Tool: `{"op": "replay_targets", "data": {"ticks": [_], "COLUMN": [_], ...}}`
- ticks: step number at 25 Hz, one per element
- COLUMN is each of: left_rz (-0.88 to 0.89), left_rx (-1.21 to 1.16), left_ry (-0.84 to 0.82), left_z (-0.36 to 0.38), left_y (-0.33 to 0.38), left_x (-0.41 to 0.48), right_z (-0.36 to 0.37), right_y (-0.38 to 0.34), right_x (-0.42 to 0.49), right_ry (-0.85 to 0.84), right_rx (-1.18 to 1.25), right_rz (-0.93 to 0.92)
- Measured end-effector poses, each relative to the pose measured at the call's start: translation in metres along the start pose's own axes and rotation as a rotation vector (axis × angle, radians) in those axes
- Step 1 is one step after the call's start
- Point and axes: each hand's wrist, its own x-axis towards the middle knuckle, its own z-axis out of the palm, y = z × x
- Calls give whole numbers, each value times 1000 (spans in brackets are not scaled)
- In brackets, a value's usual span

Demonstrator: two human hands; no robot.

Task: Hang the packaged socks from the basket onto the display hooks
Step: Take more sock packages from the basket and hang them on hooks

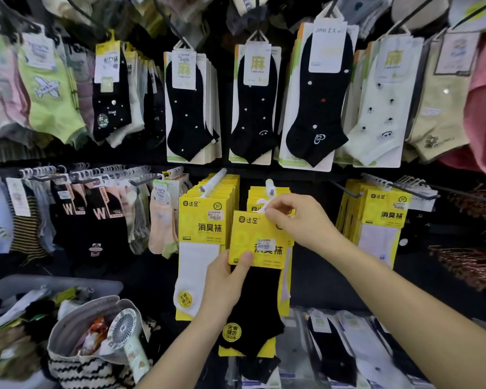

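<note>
The sock pack (257, 242), black socks on a yellow card, was held up in front of the middle hook (270, 184) of the lower row, and I could not tell whether it was threaded on at all. The right hand (300, 220) pinched the card's top edge beside the white hanger loop (261, 204), fingertips drawn together. The left hand (225, 279) pinched the lower left corner, thumb on the front and fingers behind. The main risk, as I judged it, was the loop missing the hook's tip. The loop was small, partly hidden by the right fingers, and lay close against the yellow packs already hanging there (275, 193). It could slide beside the hook rather than over it, and the pack would drop once both hands let go. The card sat slightly askew, which would make that likelier. Too hard a push could shove the hanging packs back or unseat the front one. The left wrist was close to the neighbouring white-sock pack (199, 248) and could set it swinging. A dropped pack would probably land among the packs lying flat below (328, 341), well apart from the grey tub (68, 282) at lower left, which looked to be the basket.
</note>
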Motion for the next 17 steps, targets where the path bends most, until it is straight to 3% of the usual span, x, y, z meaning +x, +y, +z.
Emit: {"op": "replay_targets", "data": {"ticks": [5, 9, 17], "left_rz": [-43, -44, -150], "left_rx": [-6, -68, -75], "left_ry": [10, 23, 34], "left_z": [25, 36, 35], "left_y": [1, 9, -7], "left_x": [3, 21, 31], "right_z": [-14, -17, 1], "right_y": [20, 24, 26], "right_x": [1, 19, 32], "right_ry": [-14, 94, 52], "right_rx": [26, 14, -299], "right_rz": [129, 148, 105]}}
